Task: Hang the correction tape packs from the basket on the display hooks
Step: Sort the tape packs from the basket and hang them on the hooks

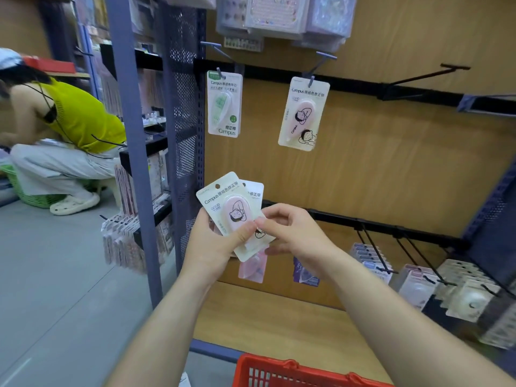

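Wooden display wall (391, 177); left hand (212, 247) grips fanned packs (253, 194), right hand (293, 233) pinches front pack (223, 202).

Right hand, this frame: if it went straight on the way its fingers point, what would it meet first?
The right hand points left at the front correction tape pack, which its fingertips seem to pinch; just beyond lies the thumb of the left hand.

The red basket (279, 371) is cut off by the bottom edge; the rear pack (255, 193) sits mostly hidden behind the front pack (220, 203)
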